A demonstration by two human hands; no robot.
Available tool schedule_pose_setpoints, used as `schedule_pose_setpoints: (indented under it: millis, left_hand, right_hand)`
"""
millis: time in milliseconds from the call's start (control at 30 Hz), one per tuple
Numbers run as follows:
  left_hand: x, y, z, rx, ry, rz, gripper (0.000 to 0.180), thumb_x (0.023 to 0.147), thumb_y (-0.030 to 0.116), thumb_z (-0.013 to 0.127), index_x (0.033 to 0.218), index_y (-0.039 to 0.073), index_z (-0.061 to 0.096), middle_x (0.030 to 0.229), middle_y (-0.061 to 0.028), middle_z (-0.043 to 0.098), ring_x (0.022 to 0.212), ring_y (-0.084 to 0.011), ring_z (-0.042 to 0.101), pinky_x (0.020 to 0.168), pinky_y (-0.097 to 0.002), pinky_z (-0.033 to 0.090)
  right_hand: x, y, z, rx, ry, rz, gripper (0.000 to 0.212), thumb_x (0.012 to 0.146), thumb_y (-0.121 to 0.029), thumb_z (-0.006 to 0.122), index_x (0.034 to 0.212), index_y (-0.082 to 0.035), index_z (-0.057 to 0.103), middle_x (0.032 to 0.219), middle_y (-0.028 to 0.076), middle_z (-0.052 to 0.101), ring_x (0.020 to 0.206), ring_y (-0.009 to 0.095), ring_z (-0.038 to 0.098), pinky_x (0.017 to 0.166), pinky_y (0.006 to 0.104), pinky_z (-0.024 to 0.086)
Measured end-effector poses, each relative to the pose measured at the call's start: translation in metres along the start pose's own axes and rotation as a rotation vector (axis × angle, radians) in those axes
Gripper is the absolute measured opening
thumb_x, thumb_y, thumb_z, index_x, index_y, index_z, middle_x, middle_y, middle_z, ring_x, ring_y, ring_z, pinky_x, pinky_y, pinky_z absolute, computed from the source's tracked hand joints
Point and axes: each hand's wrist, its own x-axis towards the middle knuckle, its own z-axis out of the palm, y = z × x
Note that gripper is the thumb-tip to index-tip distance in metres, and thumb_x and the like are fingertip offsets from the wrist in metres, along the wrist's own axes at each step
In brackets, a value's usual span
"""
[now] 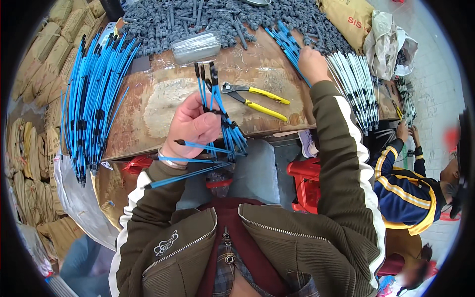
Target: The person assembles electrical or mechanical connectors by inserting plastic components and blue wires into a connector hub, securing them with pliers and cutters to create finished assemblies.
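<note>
My left hand (193, 123) is closed round a loose bunch of thin blue rods (233, 136) with black tips and joints. Some of these rods stand up past the fingers, while others fold down and stick out across my wrist. At the right of the table my right hand (312, 65) is at a small stack of blue rods (287, 47), its fingers curled; what they pinch is hidden. End-cutting pliers (255, 99) with yellow handles lie open on the wood between my hands.
Grey plastic fittings (217, 22) heap along the back of the wooden table (166, 99), behind a clear box (197, 47) of thin clear pieces. Blue rods (96, 104) pile at left, white rods (354, 86) at right. A red stool (305, 183) and a co-worker (408, 193) are further right.
</note>
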Motion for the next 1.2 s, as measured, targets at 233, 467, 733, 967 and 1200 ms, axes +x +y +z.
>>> schedule_pose_setpoints:
  millis: [233, 467, 733, 967, 1200]
  left_hand:
    - [-0.009, 0.000, 0.026, 0.232, 0.218, 0.014, 0.015, 0.088, 0.011, 0.054, 0.100, 0.003, 0.050, 0.078, -0.0125, 0.061, 0.064, -0.0189, 0.058, 0.056, -0.0303, 0.046]
    - [-0.005, 0.001, 0.012, 0.162, 0.304, 0.056, 0.018, 0.088, 0.014, 0.054, 0.104, 0.005, 0.050, 0.083, -0.0141, 0.063, 0.077, -0.0284, 0.064, 0.066, -0.0396, 0.051]
    - [-0.011, 0.004, -0.018, -0.045, 0.215, 0.024, 0.024, 0.089, 0.017, 0.053, 0.109, 0.006, 0.050, 0.081, -0.0123, 0.063, 0.074, -0.0286, 0.063, 0.066, -0.0400, 0.051]
    - [0.013, -0.009, -0.012, -0.199, 0.217, -0.057, 0.028, 0.088, 0.018, 0.055, 0.112, 0.006, 0.048, 0.080, -0.0102, 0.062, 0.071, -0.0272, 0.062, 0.065, -0.0394, 0.051]
    - [0.015, -0.013, -0.016, 0.073, 0.478, 0.170, 0.033, 0.085, 0.018, 0.060, 0.113, 0.009, 0.046, 0.078, -0.0071, 0.059, 0.069, -0.0252, 0.060, 0.063, -0.0383, 0.050]
  right_hand:
    - [-0.010, 0.002, -0.140, 0.500, 0.311, -0.040, 0.024, 0.091, -0.022, 0.044, 0.089, -0.001, 0.055, 0.067, 0.011, 0.059, 0.060, 0.023, 0.058, 0.055, 0.0380, 0.046]
    - [-0.110, -0.065, -0.178, 1.412, -0.455, -0.370, 0.024, 0.094, -0.018, 0.042, 0.098, 0.000, 0.056, 0.067, 0.001, 0.054, 0.057, 0.009, 0.049, 0.052, 0.0217, 0.039]
    - [-0.092, -0.031, -0.198, 1.649, -0.211, -0.094, 0.023, 0.094, -0.018, 0.043, 0.098, 0.001, 0.056, 0.067, 0.002, 0.057, 0.054, 0.009, 0.051, 0.050, 0.0229, 0.042]
    - [-0.123, -0.103, -0.136, 1.091, -0.506, -0.471, 0.018, 0.088, -0.012, 0.050, 0.100, 0.001, 0.055, 0.067, 0.009, 0.059, 0.056, 0.016, 0.058, 0.053, 0.0277, 0.045]
    - [-0.046, -0.045, -0.068, 1.114, -0.330, -0.039, 0.023, 0.085, -0.019, 0.058, 0.098, 0.000, 0.061, 0.076, 0.009, 0.063, 0.063, 0.016, 0.056, 0.061, 0.0290, 0.046]
